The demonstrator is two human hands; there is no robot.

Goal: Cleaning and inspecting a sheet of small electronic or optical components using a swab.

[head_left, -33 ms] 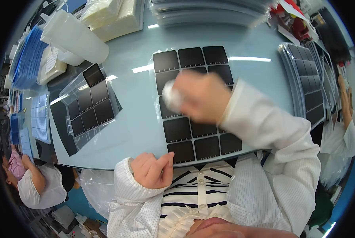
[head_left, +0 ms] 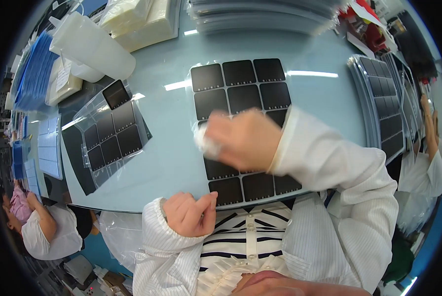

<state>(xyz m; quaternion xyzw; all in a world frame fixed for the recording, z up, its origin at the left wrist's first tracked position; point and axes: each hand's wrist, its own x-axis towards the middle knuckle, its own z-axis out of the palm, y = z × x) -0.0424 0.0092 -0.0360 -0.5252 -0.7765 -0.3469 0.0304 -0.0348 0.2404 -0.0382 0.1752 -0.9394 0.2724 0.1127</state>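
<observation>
A clear sheet holding rows of dark rectangular panels (head_left: pixel 244 98) lies flat on the glass-topped table before me. My right hand (head_left: pixel 248 135), blurred by motion, is closed round a white wad, apparently cloth or tissue (head_left: pixel 208 143), over the sheet's middle rows. The hand and wad hide several panels. My left hand (head_left: pixel 189 214) is curled at the near table edge, with a fingertip at the sheet's near left corner. Whether its closed fingers pinch anything is hidden.
At left, a smaller set of dark panels (head_left: pixel 120 143) lies on clear film, with a translucent squeeze bottle (head_left: pixel 90 47) behind. Stacked clear sheets (head_left: pixel 260 17) stand at the back, more panelled sheets (head_left: pixel 381 106) at right. Other people sit on both sides.
My right hand and the white wad have moved nearer to me and slightly left over the panels, uncovering panels in the second row. My left hand stays almost where it was.
</observation>
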